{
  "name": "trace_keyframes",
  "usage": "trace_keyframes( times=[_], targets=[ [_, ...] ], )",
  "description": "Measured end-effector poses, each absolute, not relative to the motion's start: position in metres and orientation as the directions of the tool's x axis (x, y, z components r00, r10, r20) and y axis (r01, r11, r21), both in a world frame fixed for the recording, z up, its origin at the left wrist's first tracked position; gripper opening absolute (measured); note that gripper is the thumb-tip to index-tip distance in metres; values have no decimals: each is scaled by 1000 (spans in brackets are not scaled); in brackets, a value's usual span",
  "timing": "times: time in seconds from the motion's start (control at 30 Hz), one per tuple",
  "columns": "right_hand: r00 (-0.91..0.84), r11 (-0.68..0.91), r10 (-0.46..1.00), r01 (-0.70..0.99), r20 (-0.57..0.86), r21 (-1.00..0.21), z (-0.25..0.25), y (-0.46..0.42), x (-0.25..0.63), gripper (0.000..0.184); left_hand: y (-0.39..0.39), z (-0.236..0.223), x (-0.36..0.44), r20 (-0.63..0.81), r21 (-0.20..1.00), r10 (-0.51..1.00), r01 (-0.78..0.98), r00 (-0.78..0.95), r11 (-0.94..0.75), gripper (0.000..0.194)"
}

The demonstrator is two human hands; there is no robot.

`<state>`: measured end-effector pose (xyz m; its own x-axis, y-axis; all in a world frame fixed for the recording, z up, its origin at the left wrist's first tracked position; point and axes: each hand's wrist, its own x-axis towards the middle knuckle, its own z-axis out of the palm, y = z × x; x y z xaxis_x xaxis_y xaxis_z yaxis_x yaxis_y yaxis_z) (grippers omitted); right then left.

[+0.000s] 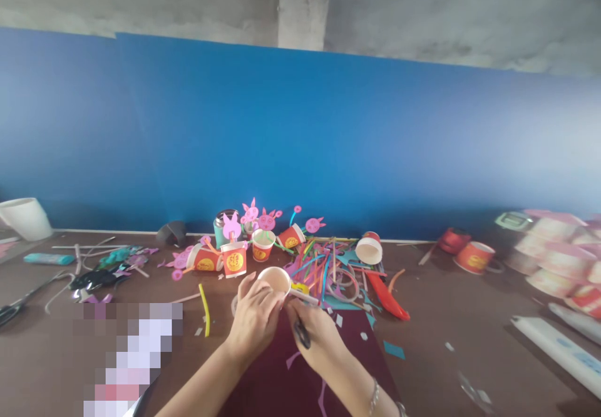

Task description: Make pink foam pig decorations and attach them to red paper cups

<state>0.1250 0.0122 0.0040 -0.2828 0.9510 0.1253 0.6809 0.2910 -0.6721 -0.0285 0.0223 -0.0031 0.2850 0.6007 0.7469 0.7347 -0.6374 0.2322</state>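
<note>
My left hand (257,312) is closed around a paper cup (275,279), whose pale open mouth tilts up toward me. Close beside it, my right hand (319,329) grips a black-handled tool (302,333). A pale straight piece (304,297) reaches from the right fingers toward the cup's side; whether it belongs to the tool I cannot tell. Both hands are above a dark red mat (263,379). Just behind them stand red paper cups (234,260) with pink animal-face cutouts (231,226). A heap of colourful strips (323,273) lies right of the held cup.
A yellow strip (205,310) lies left of my hands, and a red piece (387,298) lies to the right. Stacked paper cups (558,254) and a long white box (558,348) occupy the right side. Dark-handled scissors (12,312) are far left. A blue panel (291,129) rises behind the table.
</note>
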Motion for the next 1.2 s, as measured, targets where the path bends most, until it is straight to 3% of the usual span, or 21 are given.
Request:
trace_keyframes(
  times=[0.1,0.17,0.23,0.33,0.43,0.53,0.63,0.73,0.87,0.93,1.0,1.1,1.2],
  targets=[
    [-248,289,957,852,149,-437,7,8,125,26,22,-3,-29,736,231,607,731,300,-642,21],
    [-238,283,959,830,155,-481,9,9,125,25,22,-4,-30,742,243,608,733,281,-635,19],
    [-228,254,965,695,129,-672,9,12,126,26,23,-7,-32,769,276,607,754,199,-596,18],
    [-239,-64,960,309,-142,-949,9,19,129,34,28,-15,-36,786,383,616,742,50,-550,56],
    [-356,-445,847,-65,-396,-893,9,24,134,37,31,-25,-36,655,613,755,608,-34,-504,71],
    [-532,-580,749,-237,-395,-779,10,26,139,36,31,-30,-33,450,832,893,373,-19,-411,73],
    [-624,-623,695,-274,-357,-733,12,26,142,37,29,-29,-29,309,936,947,151,81,-319,73],
    [-598,-609,705,-233,-382,-759,13,25,143,36,29,-25,-28,248,964,964,78,98,-255,69],
    [-436,-495,788,-31,-435,-868,12,23,142,37,31,-22,-31,308,930,951,212,0,-301,55],
    [-366,-384,842,108,-396,-917,10,23,141,38,32,-21,-34,364,894,931,286,-8,-346,46],
    [-297,-185,918,265,-263,-946,9,22,140,36,33,-21,-36,410,860,912,337,-9,-384,40],
    [-234,171,971,552,45,-816,10,21,139,33,36,-21,-37,474,799,880,424,-10,-425,37],
    [-235,281,960,764,155,-581,13,18,139,26,38,-24,-37,497,758,868,492,-11,-427,38]
  ],
)
